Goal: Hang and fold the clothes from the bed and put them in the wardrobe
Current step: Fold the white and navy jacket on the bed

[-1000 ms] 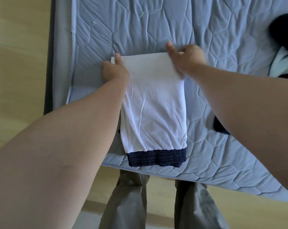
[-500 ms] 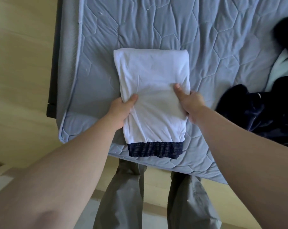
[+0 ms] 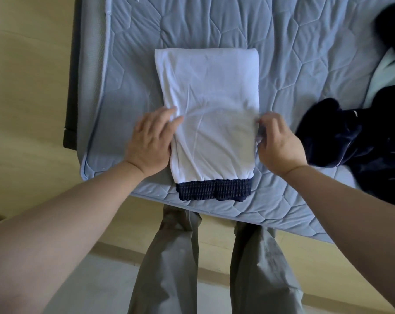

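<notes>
Mattress (image 3: pixel 294 64); white garment (image 3: pixel 210 98); right hand (image 3: pixel 280 143), grip unclear.

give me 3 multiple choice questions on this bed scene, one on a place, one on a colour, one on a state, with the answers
1. Where does the dark pile lie relative to the white garment?
A. on its left
B. on its right
C. on top of it

2. What colour is the band at the white garment's near end?
A. red
B. navy
C. yellow

3. How does the white garment lie?
A. hung up
B. bunched in a heap
C. folded flat on the mattress

Answers:
1 B: the pile lies apart from it, toward the right edge of the view.
2 B: the ribbed band is navy against the white cloth.
3 C: it lies as a neat rectangle on the quilted surface.
</notes>
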The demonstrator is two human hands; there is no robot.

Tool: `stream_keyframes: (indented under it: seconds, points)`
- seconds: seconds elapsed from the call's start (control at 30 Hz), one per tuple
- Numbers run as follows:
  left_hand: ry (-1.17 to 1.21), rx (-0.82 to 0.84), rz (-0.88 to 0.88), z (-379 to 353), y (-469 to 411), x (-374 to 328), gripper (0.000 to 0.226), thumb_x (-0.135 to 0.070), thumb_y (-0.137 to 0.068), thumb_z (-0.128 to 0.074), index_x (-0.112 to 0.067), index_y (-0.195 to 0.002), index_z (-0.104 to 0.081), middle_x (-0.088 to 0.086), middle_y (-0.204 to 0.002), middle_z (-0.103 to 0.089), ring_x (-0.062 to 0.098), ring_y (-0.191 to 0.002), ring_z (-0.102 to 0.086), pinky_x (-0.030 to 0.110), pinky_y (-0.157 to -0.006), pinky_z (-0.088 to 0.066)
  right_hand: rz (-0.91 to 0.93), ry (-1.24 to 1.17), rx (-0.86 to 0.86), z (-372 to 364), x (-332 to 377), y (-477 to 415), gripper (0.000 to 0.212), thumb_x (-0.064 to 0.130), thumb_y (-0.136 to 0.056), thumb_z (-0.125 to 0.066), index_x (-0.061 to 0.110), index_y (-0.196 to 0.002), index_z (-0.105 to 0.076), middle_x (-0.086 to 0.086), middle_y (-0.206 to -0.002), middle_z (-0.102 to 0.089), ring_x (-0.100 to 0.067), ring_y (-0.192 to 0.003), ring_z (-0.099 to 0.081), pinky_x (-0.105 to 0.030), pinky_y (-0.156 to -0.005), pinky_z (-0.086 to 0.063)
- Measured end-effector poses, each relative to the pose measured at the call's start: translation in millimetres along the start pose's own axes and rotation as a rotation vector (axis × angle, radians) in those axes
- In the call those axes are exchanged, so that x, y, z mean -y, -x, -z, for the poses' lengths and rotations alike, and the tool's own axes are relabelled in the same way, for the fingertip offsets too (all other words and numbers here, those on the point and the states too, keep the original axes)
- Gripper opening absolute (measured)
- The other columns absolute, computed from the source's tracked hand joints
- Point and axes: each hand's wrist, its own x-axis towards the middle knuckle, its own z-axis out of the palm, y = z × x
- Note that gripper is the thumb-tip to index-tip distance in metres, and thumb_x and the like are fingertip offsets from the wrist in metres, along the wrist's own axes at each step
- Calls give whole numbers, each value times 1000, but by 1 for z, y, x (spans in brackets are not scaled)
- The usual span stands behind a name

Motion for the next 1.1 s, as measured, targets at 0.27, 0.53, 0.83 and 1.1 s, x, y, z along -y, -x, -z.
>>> stream_keyframes:
  seconds: [0.27,0.53,0.83,1.1]
  points:
    - [-106,143,-561,-28,-2,17,56,6,-102,-34,-10,-156,-34,14,-161,-33,36,-150,-29,59,-117,-29,619,563,30,-20,-12,10,80,3,-76,-48,26,-152,-39,-5,-162,-28,-36,-144,-33,-69,-115,-7]
    - [388,210,-307,-17,-1,-9,45,-15,-89,-70,-7,-132,-59,11,-131,-65,32,-129,-58,54,-111,-42,384,51,252,7,-5,-4,71,13,-79,-77,14,-146,-53,-6,-147,-55,-32,-140,-48,-48,-113,-37]
    - [1211,66,980,11,-74,-16,17,-44,-78,-71,-27,-76,-74,-17,-70,-72,-3,-68,-67,14,-59,-49,-404,-297,187,34,35,-71,77,88,-72,-46,13,-79,-63,5,-69,-63,-15,-67,-59,-31,-56,-44]
    - [1199,67,1213,-17,-91,0,13,-30,-93,-63,-20,-90,-70,1,-100,-73,26,-103,-69,42,-95,-55,-750,-498,99,18,47,-115,64,76,-67,-54,18,-91,-65,6,-84,-65,-21,-86,-66,-34,-72,-49]
